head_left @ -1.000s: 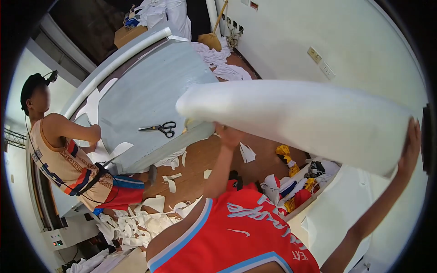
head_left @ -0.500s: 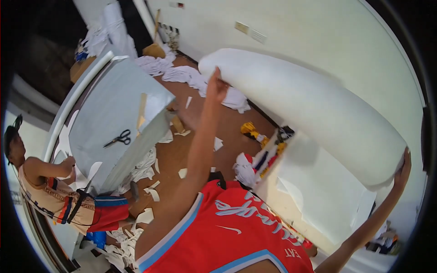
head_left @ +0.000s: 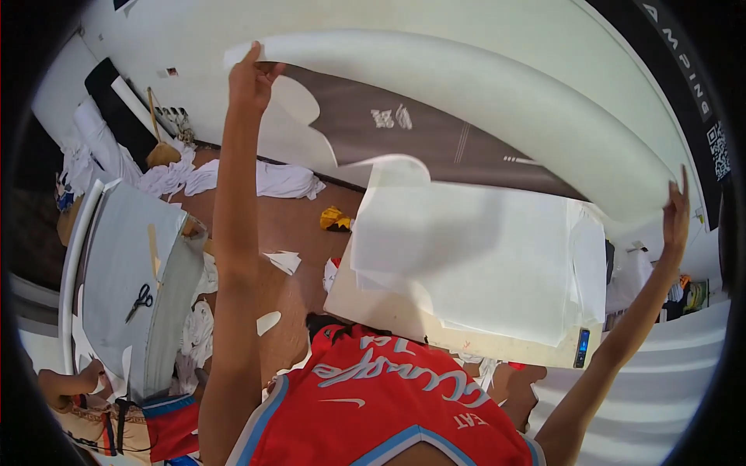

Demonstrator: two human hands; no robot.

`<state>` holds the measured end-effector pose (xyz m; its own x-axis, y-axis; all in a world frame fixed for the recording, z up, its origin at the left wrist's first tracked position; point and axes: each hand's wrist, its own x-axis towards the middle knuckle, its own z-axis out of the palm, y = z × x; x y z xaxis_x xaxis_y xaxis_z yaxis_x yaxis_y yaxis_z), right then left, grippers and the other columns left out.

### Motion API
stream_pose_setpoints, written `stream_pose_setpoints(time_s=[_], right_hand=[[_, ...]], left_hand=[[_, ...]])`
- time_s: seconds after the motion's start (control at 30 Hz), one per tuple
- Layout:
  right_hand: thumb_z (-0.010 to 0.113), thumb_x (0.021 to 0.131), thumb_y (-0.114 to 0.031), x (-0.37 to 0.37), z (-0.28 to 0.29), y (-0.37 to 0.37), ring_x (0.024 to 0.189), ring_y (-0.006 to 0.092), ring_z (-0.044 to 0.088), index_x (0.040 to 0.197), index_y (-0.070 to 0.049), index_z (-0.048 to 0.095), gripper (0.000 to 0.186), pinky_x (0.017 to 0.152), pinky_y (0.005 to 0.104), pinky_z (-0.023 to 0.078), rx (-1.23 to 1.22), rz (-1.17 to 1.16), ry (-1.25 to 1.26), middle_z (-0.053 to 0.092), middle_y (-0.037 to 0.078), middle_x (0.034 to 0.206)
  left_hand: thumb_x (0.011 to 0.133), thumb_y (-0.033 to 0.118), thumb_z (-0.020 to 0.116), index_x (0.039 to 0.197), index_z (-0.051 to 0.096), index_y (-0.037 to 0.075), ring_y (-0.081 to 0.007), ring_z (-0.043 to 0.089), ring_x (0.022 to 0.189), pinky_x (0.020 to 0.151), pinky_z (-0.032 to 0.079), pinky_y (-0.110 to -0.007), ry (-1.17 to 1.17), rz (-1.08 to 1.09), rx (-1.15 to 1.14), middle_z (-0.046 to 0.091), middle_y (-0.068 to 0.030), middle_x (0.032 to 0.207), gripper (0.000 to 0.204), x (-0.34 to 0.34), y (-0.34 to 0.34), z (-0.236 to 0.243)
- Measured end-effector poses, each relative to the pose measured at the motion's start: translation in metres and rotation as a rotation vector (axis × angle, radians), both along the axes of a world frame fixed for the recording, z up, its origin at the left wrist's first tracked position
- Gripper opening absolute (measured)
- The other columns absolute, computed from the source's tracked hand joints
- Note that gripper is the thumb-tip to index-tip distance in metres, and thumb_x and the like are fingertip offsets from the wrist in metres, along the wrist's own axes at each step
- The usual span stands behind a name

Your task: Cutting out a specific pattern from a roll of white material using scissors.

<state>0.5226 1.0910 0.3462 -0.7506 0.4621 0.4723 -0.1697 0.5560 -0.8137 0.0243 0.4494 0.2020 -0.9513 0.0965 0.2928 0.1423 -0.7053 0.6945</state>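
Note:
A large white paper sheet (head_left: 466, 78), curled over along its top, stretches between my raised hands in front of the wall. Below the curl, its dark brown printed area (head_left: 420, 136) with a scalloped white border shows. My left hand (head_left: 252, 81) pinches the sheet's upper left corner. At the far right end, my right hand (head_left: 676, 217) grips the curled edge, one finger pointing up. Beneath the sheet, a stack of white paper (head_left: 466, 248) lies on a pale table (head_left: 497, 338); the hanging lower edge is close to the stack's far side.
A phone-like device (head_left: 581, 348) rests at the table's near right corner. To the left, a co-worker's hand (head_left: 92, 377) is by a grey table (head_left: 116, 256) bearing scissors (head_left: 140, 301). White cloth (head_left: 264, 179), paper scraps (head_left: 284, 262) and a yellow bundle (head_left: 334, 219) litter the brown floor.
My view has swung right, toward the pale table. Both hands have spread and risen with the sheet, and its brown printed area has come into sight below the curl.

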Motion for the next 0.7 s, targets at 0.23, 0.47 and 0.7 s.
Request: stream_pose_setpoints(time_s=[0.23, 0.47, 0.7], right_hand=[[0.051, 0.095, -0.013, 0.084, -0.082, -0.056, 0.117, 0.0148, 0.050, 0.138, -0.009, 0.045, 0.043, 0.101, 0.0280, 0.039, -0.058, -0.307, -0.001, 0.056, 0.008, 0.125], [0.049, 0.093, -0.003, 0.109, -0.214, -0.040, 0.113, 0.0105, 0.052, 0.128, -0.001, 0.055, 0.035, 0.097, 0.0223, 0.038, -0.067, -0.392, -0.655, 0.058, 0.005, 0.126], [0.060, 0.082, -0.001, 0.131, -0.318, 0.005, 0.090, 0.0166, 0.064, 0.110, -0.001, 0.067, 0.029, 0.083, 0.0273, 0.049, 0.233, -0.340, -0.762, 0.070, 0.012, 0.103]], left_hand=[[0.093, 0.024, 0.058, 0.104, 0.058, 0.001, -0.0151, 0.062, 0.075, 0.062, 0.048, -0.032, -0.134, 0.087, -0.083, 0.064, -0.0047, 0.087, 0.025, 0.137, -0.012, -0.053], [0.091, 0.018, 0.060, 0.098, 0.059, -0.001, -0.0139, 0.056, 0.051, 0.044, 0.050, -0.029, -0.432, 0.086, -0.202, 0.060, -0.0036, 0.072, 0.020, 0.177, 0.019, -0.176], [0.089, 0.019, 0.061, 0.105, 0.056, 0.000, -0.0197, 0.062, 0.067, 0.052, 0.052, -0.033, -0.665, -0.084, -0.286, 0.062, -0.0093, 0.080, 0.025, 0.190, 0.034, -0.287]])
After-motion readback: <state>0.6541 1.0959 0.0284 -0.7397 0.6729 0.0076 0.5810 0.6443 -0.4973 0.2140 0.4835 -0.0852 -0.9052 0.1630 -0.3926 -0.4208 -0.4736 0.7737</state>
